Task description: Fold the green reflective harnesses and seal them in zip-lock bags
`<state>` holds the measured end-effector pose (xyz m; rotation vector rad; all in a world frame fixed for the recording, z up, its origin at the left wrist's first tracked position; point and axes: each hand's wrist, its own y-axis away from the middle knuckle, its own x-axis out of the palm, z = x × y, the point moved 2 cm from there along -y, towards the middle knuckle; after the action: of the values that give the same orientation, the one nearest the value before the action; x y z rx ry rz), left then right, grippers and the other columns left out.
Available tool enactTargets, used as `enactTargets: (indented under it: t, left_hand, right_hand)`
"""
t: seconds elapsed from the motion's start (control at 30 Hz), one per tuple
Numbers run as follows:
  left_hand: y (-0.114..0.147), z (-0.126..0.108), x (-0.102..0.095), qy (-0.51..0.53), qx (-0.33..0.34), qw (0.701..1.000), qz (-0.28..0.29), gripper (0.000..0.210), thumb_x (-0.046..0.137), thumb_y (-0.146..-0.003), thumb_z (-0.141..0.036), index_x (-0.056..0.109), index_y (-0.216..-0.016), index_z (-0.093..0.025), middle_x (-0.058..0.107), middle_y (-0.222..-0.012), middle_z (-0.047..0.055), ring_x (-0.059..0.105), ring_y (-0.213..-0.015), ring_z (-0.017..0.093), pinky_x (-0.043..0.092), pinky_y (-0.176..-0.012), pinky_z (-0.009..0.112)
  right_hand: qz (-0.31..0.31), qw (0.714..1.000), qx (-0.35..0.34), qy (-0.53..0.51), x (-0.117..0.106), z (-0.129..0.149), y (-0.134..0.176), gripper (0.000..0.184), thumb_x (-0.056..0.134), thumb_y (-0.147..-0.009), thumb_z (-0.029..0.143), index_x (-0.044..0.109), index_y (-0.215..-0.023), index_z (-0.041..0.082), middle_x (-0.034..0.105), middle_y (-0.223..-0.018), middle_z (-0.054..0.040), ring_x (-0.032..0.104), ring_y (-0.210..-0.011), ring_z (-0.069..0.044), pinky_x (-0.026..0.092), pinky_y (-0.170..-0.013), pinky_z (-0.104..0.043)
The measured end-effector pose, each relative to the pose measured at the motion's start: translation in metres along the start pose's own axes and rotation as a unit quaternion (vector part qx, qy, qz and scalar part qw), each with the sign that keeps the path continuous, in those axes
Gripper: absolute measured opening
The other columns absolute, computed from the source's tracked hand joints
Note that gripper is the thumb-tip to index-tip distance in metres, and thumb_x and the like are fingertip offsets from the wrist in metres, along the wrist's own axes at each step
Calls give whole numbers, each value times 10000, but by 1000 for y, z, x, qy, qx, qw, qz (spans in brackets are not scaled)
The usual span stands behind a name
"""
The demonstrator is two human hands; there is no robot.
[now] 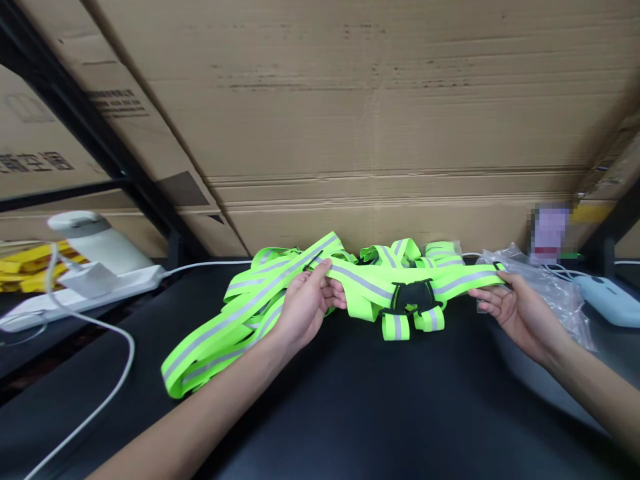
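Between my two hands stretches a neon-green reflective strap with a grey stripe down its middle. My left hand pinches it near a dark slider, thumb on top and fingers curled beneath. At the strap's other end, my right hand grips it beside a small black buckle. A black connector piece sits along the held length, with two short green loops hanging below it. Left of my left hand, a loose heap of the same webbing spreads over the dark table. More folded straps lie behind the held one.
Crumpled clear plastic bags lie by my right hand, near a light-blue device with a cable. On the left are a white power strip, a pale bottle and a trailing white cable. Cardboard walls the back.
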<state>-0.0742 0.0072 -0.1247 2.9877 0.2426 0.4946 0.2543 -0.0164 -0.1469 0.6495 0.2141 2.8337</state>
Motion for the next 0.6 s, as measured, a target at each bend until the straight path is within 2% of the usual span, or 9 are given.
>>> enactTargets:
  t: [0.17, 0.27, 0.33, 0.4, 0.5, 0.6]
  left_hand:
    - [-6, 1, -4, -22, 27, 999, 2, 368, 624, -992, -321, 612, -692, -109, 681, -578, 66, 660, -478, 135, 584, -496, 220]
    - [-8, -3, -6, -49, 87, 995, 19, 371, 747, -904, -401, 557, -711, -147, 666, -548, 40, 660, -473, 156, 576, -474, 240]
    - [-7, -8, -6, -51, 131, 989, 35, 401, 829, -815, -440, 550, -737, -162, 625, -532, -10, 641, -467, 154, 555, -441, 245]
    - [-4, -16, -4, -53, 164, 984, 47, 427, 868, -756, -473, 579, -761, -159, 593, -547, -36, 617, -467, 140, 533, -414, 237]
    - [2, -25, 0, -73, 193, 976, 68, 447, 868, -735, -515, 599, -764, -159, 578, -552, -41, 586, -438, 128, 507, -373, 235]
    - [5, -30, 7, -107, 210, 968, 91, 429, 848, -756, -523, 607, -818, -173, 559, -490, -57, 561, -377, 132, 483, -333, 231]
  right_hand:
    - [-10, 1000, 7, -5, 3, 4, 2, 183, 476, -965, 181, 658, -976, 198, 805, -1040, -106, 794, -949, -204, 651, -692, -213]
    - [15, 999, -31, 15, 2, 10, 2, 166, 487, -959, 207, 652, -981, 194, 802, -870, -91, 794, -784, -218, 642, -600, -255]
    - [45, 996, -71, 30, 1, 17, 3, 130, 528, -948, 253, 646, -958, 197, 763, -724, -59, 736, -585, -208, 606, -505, -278]
    - [76, 991, -106, 41, 1, 24, 6, 113, 591, -925, 314, 633, -916, 210, 740, -694, -31, 652, -461, -177, 562, -436, -284]
    - [98, 981, -156, 64, 0, 31, 9, 167, 705, -867, 373, 615, -881, 234, 727, -729, -3, 632, -468, -165, 541, -419, -280]
    - [115, 965, -181, 149, 0, 32, 7, 247, 803, -806, 357, 640, -945, 236, 735, -799, -11, 689, -618, -180, 595, -569, -300]
